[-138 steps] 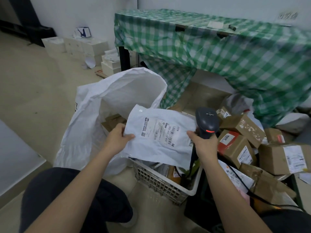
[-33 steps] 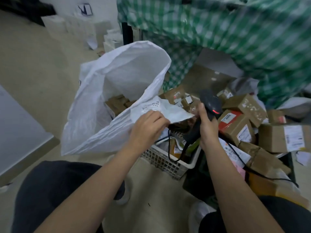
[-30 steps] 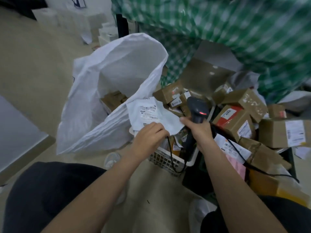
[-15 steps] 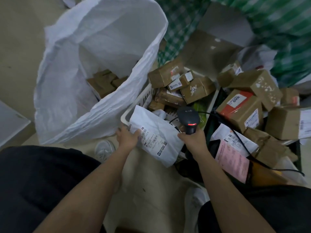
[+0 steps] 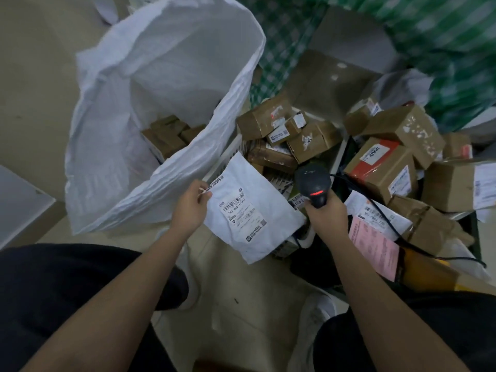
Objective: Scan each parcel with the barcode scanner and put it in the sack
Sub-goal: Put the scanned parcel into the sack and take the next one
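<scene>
My left hand pinches the left edge of a white poly mailer parcel, label side up, just in front of the white basket. My right hand grips the black barcode scanner, whose red light glows; it sits just right of the mailer. The big white sack stands open at the left with several brown boxes at its bottom.
Several cardboard parcels fill the basket, and more boxes pile up to the right with a pink slip. The scanner cable trails right. A green checked tablecloth hangs behind. My knees frame the bare floor below.
The earlier, larger mailer is gone from my hands. My left hand now holds a smaller white mailer, turned label up and raised slightly beside the scanner. The view tilted downward.
</scene>
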Demonstrator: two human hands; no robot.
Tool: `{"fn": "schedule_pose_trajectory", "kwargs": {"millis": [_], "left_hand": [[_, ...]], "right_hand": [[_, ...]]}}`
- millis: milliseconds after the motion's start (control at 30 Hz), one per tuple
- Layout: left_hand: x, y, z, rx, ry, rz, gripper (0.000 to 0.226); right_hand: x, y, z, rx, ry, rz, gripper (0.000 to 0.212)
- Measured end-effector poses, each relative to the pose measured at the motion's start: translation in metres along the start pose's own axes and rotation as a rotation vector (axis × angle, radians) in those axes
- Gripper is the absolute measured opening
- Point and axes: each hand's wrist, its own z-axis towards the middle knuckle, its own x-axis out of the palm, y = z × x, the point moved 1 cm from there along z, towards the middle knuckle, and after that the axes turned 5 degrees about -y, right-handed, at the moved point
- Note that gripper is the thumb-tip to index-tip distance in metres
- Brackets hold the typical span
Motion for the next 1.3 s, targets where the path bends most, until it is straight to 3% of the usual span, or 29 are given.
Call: {"fn": "schedule_pose_trajectory", "kwargs": {"millis": [67,133,200,267,367,600,1067,1300], "left_hand": [[-0.010,-0.005,0.004,-0.011,-0.017,-0.018,0.009],[-0.014,-0.004,0.008,-0.061,-0.025,-0.049,0.018],[-0.015,-0.005,0.010,-0.115,-0.043,-0.129,0.025],[-0.016,-0.006,0.012,-0.142,-0.068,-0.173,0.018],[-0.018,-0.006,0.014,-0.172,-0.073,-0.177,0.012],[-0.024,-0.001,0.011,-0.226,-0.071,-0.180,0.027],[-0.032,-0.008,0.001,-0.210,-0.056,-0.163,0.024],[-0.061,-0.052,-0.034,0.002,-0.077,-0.115,0.017]], "right_hand": [[-0.001,0.015,-0.005,-0.124,0.003,-0.062,0.016],[0.000,0.032,-0.015,-0.183,0.105,-0.075,0.021],[0.006,0.045,-0.025,-0.178,0.255,-0.089,0.024],[0.016,0.050,-0.034,-0.180,0.364,-0.149,0.022],[0.029,0.051,-0.044,-0.153,0.415,-0.173,0.027],[0.036,0.046,-0.058,-0.100,0.502,-0.212,0.033],[0.036,0.039,-0.057,-0.037,0.489,-0.105,0.028],[0.029,0.054,-0.053,0.079,0.334,0.210,0.017]]}}
